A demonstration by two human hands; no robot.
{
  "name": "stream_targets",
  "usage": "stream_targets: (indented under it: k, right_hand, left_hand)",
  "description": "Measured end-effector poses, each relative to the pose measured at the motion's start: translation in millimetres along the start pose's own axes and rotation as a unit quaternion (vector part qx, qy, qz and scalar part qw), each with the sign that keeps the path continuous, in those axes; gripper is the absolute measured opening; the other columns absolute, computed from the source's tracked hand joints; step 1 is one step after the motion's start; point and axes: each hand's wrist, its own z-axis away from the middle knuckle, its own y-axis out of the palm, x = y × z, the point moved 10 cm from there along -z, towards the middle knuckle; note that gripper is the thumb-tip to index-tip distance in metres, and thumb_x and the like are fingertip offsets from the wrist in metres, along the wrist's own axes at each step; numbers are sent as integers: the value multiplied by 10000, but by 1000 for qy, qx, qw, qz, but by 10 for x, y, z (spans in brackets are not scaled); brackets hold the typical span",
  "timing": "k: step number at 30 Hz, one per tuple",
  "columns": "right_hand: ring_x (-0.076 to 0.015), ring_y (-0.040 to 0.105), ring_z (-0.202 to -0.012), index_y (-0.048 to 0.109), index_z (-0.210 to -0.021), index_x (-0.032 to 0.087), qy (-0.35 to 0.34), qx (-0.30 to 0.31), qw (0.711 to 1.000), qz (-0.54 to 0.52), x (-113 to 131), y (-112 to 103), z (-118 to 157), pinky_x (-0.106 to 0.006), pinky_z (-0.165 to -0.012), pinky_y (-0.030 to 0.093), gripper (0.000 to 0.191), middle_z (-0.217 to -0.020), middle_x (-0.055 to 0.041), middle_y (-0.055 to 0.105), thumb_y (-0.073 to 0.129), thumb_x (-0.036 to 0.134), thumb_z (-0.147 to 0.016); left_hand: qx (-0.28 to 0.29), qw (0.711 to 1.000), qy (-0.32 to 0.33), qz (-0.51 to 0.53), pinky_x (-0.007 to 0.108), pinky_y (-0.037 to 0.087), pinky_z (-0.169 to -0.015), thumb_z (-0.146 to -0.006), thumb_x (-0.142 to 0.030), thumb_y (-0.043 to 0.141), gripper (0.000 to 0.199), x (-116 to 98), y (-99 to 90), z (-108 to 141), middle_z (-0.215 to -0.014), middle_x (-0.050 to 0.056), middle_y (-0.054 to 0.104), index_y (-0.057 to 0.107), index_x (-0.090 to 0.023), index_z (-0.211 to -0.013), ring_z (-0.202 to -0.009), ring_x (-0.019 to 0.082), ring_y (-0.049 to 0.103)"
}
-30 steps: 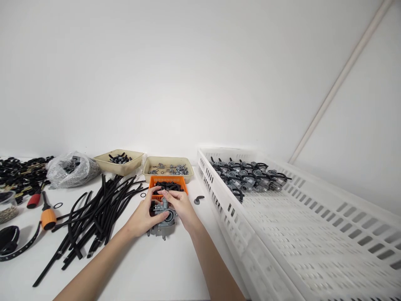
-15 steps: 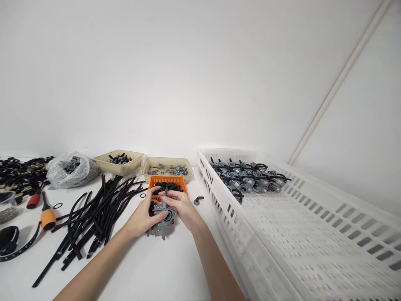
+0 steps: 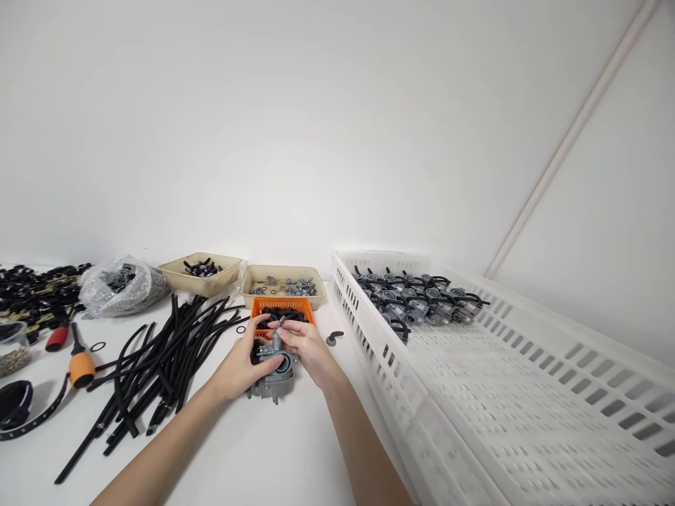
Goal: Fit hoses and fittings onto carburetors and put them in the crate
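Observation:
A grey metal carburetor [image 3: 273, 385] is on the white table, its round bore facing me. My left hand [image 3: 243, 367] grips its left side, the thumb lying across the front beside the bore. At the top of the carburetor, the fingers of my right hand [image 3: 306, 344] pinch the small upright metal piece [image 3: 280, 323] that sticks up there. Directly behind the hands stands an orange basket [image 3: 306, 302] of small black parts. To the right lies a small part with a black lever [image 3: 334, 338].
Black hoses [image 3: 169, 365] spread over the table at left, near an orange-handled screwdriver [image 3: 81, 369] and a red-handled one [image 3: 57, 339]. Two beige trays [image 3: 245, 277] of metal parts stand behind. A large white crate [image 3: 422, 414] holding several carburetors [image 3: 416, 306] fills the right.
The fingers of my right hand have shifted slightly at the top of the carburetor, and the upright piece leans a little more to the right. My left hand keeps its hold.

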Motion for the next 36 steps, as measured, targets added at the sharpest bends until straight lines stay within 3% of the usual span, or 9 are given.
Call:
stream_targets:
  k: [11,24,36]
  right_hand:
    - [-222,653,-860,757,-882,150,8,-1,1000,11,-28,-14,-4,-340,-817,451,435,-883,-82,726,838,446,-575]
    - [-193,647,-832,769,-858,161,8,11,1000,-6,-1,27,5,-282,-765,456,245,-833,-50,717,725,321,-677]
    - [-162,630,-771,761,-834,174,-1,8,1000,-9,-37,11,-29,-272,-746,441,304,-836,-37,709,772,412,-644]
  left_hand:
    - [0,1000,-2,-1,438,435,-934,-824,-364,639,714,18,-3,-2,-1168,116,591,253,-209,-1404,-1042,267,585]
    - [4,1000,-9,-4,406,435,-925,-830,-361,632,729,39,10,2,-1162,108,584,223,-200,-1411,-1029,251,579]
    - [3,1000,-6,-8,414,431,-918,-831,-400,629,736,28,3,1,-1127,110,584,230,-189,-1413,-1017,260,568]
